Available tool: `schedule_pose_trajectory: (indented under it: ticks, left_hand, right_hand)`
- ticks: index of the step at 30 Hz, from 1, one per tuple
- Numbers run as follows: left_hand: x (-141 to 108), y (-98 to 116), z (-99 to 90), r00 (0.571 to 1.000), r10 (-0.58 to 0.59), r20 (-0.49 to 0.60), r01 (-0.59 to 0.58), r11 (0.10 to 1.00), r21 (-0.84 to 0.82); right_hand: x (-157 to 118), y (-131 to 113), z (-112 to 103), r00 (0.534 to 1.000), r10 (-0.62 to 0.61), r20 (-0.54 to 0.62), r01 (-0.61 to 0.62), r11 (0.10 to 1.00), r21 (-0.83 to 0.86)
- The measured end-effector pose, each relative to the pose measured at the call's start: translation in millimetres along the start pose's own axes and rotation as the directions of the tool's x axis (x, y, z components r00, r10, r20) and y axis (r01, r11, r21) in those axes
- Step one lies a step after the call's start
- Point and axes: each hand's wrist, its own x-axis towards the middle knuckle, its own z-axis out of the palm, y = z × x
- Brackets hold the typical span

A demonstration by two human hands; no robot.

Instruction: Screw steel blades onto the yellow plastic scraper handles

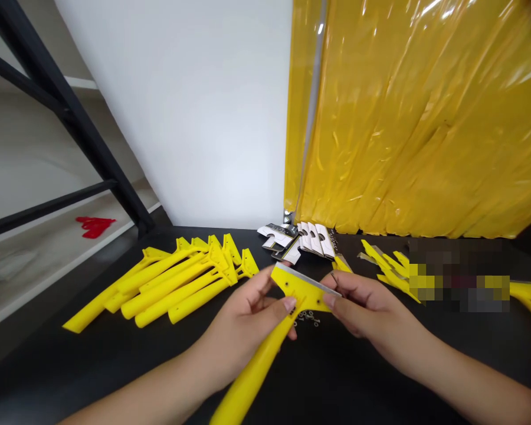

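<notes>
A yellow scraper [301, 289] with a long handle and a grey metal strip along its head is held up in front of me. My left hand [248, 316] grips it near the neck, thumb lying across the front. At the right end of the head, my right hand [367, 304] pinches the edge between thumb and fingers. A small dark piece shows by the right fingertips, too small to name. Two dark holes or fasteners mark the head's face. Small metal hardware [310, 319], perhaps screws and nuts, lies on the black table behind the scraper, partly hidden.
Several yellow scraper handles [177, 283] are piled at left. White-and-black cardboard sleeves [316, 239] lie at the back centre, with more yellow scrapers [387, 265] to their right. Yellow plastic sheeting [416, 118] hangs behind. A red item [95, 226] rests on the left shelf.
</notes>
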Motion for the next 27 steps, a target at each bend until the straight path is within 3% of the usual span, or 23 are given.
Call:
schedule_pose_trajectory:
  ticks: [2,6,13,21,27]
  left_hand:
    - [0,-1,3.8,0.998,-0.011,0.060,0.018,0.993,-0.116]
    - [0,-3,7.4,0.999,-0.002,0.038,0.010,0.979,-0.202]
    - [0,-3,7.4,0.999,0.028,0.024,-0.022,0.978,-0.209]
    - [-1,-10,8.8,0.997,-0.072,0.030,0.077,0.981,-0.176]
    - [1,-15,11.9,0.996,-0.093,0.000,0.092,0.979,-0.183]
  right_hand:
    - [1,3,1,1.000,0.009,0.017,-0.010,1.000,0.013]
    - [2,5,4,0.997,0.040,0.059,-0.043,0.997,0.066]
    - [2,4,1,0.995,0.066,0.079,-0.072,0.995,0.069]
    - [-2,3,3,0.997,0.018,0.074,-0.017,1.000,-0.018]
    - [0,4,1,0.994,0.064,0.085,-0.064,0.998,-0.008]
